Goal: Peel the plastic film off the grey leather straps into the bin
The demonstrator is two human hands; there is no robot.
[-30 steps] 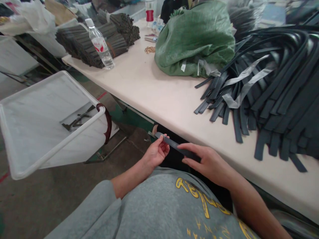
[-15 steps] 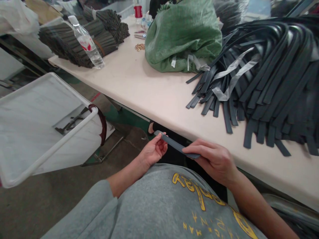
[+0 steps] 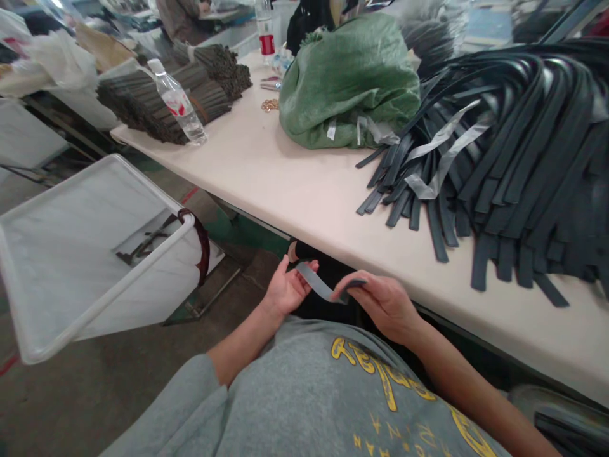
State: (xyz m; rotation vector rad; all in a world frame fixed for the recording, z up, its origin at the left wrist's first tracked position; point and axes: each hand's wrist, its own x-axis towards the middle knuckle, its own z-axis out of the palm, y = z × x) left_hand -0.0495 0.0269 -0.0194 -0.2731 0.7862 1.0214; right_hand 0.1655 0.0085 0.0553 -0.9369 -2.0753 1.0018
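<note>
A dark grey strap (image 3: 315,281) is bent into a curve between my hands, in front of my lap. My right hand (image 3: 380,301) pinches it, and a short end of the strap pokes out past the thumb and fingers. My left hand (image 3: 288,289) lies palm up with its thumb raised away from the fingers. The strap's far end rests against those fingers without being gripped. On the table to the right, a large pile of dark straps (image 3: 518,184) hangs over itself, with a pale band (image 3: 442,158) lying across it.
A green woven sack (image 3: 349,89) stands on the white table (image 3: 304,184). Farther left are a water bottle (image 3: 181,105), bundled brown strips (image 3: 143,105) and small gold-coloured pieces (image 3: 269,105). A white-lined cart (image 3: 80,235) stands at left. Another person (image 3: 183,19) is in the background.
The strap went from nearly straight to curved. My left thumb has lifted off the strap, and those fingers have opened. My right hand has shifted left, still pinching.
</note>
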